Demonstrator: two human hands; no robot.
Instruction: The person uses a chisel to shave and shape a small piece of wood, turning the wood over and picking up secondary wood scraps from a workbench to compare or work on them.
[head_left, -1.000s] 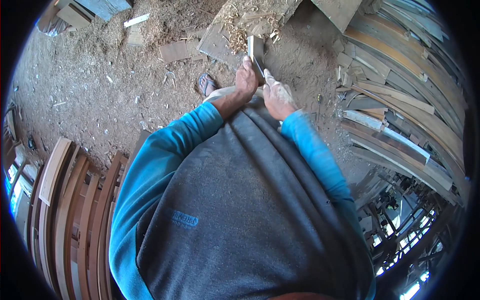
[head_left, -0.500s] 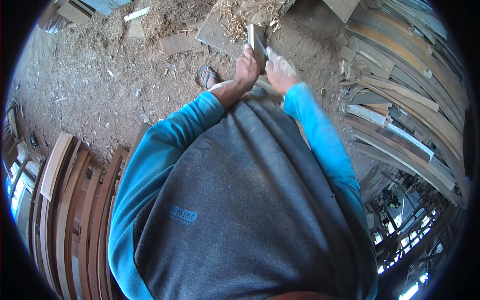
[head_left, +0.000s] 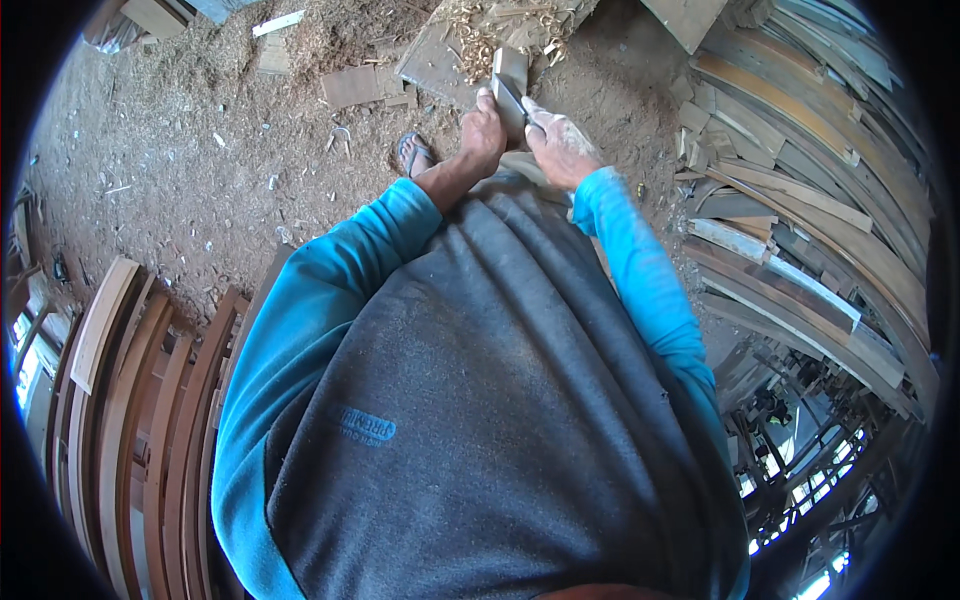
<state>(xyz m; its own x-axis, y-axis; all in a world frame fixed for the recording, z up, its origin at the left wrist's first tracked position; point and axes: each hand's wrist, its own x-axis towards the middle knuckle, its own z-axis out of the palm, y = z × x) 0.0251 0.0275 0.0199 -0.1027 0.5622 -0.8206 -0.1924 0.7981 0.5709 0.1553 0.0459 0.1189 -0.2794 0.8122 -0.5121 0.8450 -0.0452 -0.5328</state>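
Note:
A narrow block of wood (head_left: 511, 65) points away from me at the top middle. My left hand (head_left: 483, 137) is closed around its left side near the close end, with the thumb pointing up along it. My right hand (head_left: 562, 148), dusty across the back, is closed around the near end of a flat metal-bladed tool (head_left: 508, 97). The blade lies slantwise over the block, its tip toward the left thumb. Its handle is hidden in my fingers, and I cannot tell whether it is a chisel or a knife.
Curled wood shavings (head_left: 478, 48) lie on a flat board (head_left: 430, 65) beyond the block. Stacked planks (head_left: 800, 185) line the right side, and curved brown wooden pieces (head_left: 140, 420) stand at the lower left. My sandaled foot (head_left: 415, 153) rests on the dusty ground.
The tool's blade has swung left across the block, from its right side toward my left thumb. Both hands have shifted slightly left, and my right hand sits a little nearer.

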